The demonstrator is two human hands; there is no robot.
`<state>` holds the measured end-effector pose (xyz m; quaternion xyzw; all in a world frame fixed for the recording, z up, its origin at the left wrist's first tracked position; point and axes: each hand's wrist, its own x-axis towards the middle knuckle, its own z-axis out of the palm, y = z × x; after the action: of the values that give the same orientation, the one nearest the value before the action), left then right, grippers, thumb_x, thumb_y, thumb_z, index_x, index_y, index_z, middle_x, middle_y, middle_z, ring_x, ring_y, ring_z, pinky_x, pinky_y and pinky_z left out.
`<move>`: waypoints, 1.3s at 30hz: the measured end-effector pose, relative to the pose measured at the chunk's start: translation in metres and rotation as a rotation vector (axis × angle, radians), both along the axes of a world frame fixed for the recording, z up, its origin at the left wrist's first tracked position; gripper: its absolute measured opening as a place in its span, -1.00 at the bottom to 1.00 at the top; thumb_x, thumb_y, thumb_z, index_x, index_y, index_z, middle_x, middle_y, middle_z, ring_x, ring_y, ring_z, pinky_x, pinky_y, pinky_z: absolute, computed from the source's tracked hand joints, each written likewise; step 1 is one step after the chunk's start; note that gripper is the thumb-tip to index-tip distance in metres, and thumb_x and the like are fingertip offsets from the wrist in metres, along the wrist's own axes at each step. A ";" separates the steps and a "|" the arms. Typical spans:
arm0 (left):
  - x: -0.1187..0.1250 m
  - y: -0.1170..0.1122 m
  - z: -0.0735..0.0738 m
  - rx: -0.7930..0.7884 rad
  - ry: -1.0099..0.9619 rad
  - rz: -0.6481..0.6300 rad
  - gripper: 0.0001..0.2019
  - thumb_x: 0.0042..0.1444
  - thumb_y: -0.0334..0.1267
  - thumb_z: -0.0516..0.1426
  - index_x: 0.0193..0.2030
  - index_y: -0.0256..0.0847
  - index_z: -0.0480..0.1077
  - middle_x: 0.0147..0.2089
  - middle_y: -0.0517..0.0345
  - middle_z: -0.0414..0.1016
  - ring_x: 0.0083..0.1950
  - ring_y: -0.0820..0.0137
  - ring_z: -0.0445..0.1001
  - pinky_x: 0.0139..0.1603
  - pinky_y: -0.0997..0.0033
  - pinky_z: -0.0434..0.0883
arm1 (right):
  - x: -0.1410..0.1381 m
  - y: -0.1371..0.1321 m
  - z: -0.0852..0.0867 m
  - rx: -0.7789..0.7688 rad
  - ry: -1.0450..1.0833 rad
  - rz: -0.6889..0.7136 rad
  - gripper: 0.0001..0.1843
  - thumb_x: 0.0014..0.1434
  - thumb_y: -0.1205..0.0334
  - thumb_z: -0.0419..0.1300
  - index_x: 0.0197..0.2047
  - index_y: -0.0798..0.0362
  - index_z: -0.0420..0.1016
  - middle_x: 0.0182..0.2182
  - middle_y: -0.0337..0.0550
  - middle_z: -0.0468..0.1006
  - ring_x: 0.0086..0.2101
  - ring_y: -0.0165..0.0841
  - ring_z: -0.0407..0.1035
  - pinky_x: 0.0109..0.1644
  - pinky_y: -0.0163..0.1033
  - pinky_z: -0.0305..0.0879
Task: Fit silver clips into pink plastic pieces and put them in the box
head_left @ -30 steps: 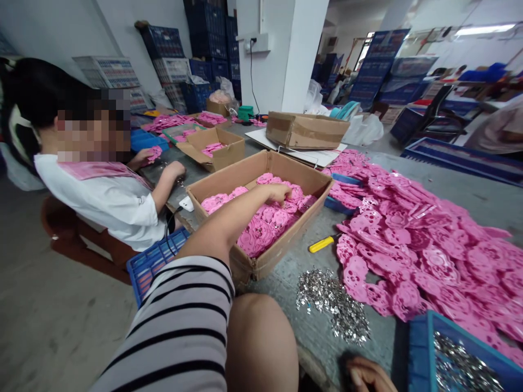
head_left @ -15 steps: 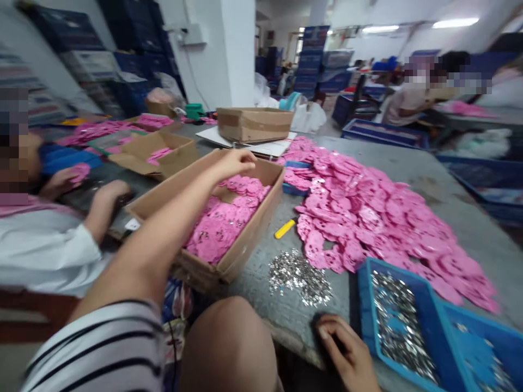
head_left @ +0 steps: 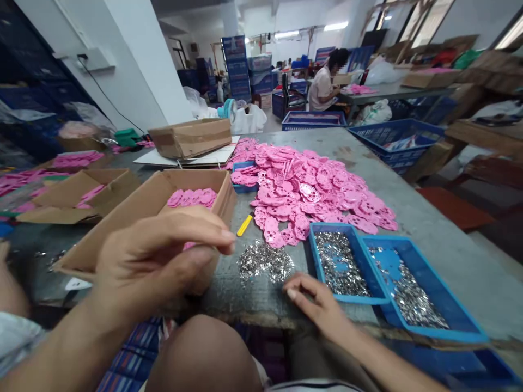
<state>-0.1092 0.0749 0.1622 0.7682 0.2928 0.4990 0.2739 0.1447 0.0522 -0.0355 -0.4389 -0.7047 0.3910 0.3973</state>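
Observation:
My left hand is raised in front of the long cardboard box. Its fingers are stretched out, the thumb lies apart below them, and nothing shows between them. Inside the box are flat pink pieces, partly hidden by my hand. On the table edge rests my right hand with curled fingers, beside a loose pile of small shiny metal pieces. Whatever its fingertips may hold is too small to make out. Behind the metal pile spreads a big heap of pink pieces.
Two blue trays of metal pieces stand right of my right hand. A yellow-handled tool lies by the box. Further back are a shallow carton and a small blue tray. At far left shows another person's arm.
My left hand has drawn back from over the cardboard box toward me. My right hand now lies closer to the metal pile. The view has swung to the right.

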 end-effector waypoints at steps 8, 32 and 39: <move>0.025 0.017 -0.037 -0.210 0.108 -0.181 -0.83 0.21 -0.33 0.10 -0.12 -0.20 0.50 -0.30 0.10 0.55 -0.25 0.43 0.50 -0.21 0.39 0.44 | 0.013 0.151 0.084 0.131 -0.966 -0.266 -0.66 0.22 0.24 0.09 0.05 0.12 0.44 0.01 0.10 0.51 -0.03 -0.17 0.37 -0.03 -0.15 0.32; 0.066 0.049 -0.171 -0.954 -0.042 -0.293 -0.49 -0.07 -0.08 0.29 0.00 -0.24 0.32 -0.25 0.05 0.54 -0.38 0.41 0.49 -0.43 0.50 0.34 | -0.009 0.071 0.058 0.092 -0.492 0.082 -0.78 0.22 0.29 0.07 -0.21 0.06 0.56 -0.30 -0.12 0.64 -0.31 -0.35 0.48 -0.22 -0.28 0.33; 0.065 0.046 -0.172 -1.186 -0.292 -0.191 -0.73 -0.03 -0.18 0.24 -0.29 -0.27 0.28 -0.50 0.12 0.50 -0.64 0.48 0.40 -0.65 0.55 0.28 | 0.016 0.046 0.018 -0.082 -0.333 -0.143 -0.56 0.13 0.10 0.20 0.04 0.16 0.41 -0.04 0.12 0.48 -0.11 -0.21 0.46 -0.01 -0.05 0.39</move>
<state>-0.0440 0.1210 -0.0095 0.4316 0.4098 0.3245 0.7351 0.1603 0.0978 -0.0179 -0.5625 -0.7111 0.3121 0.2838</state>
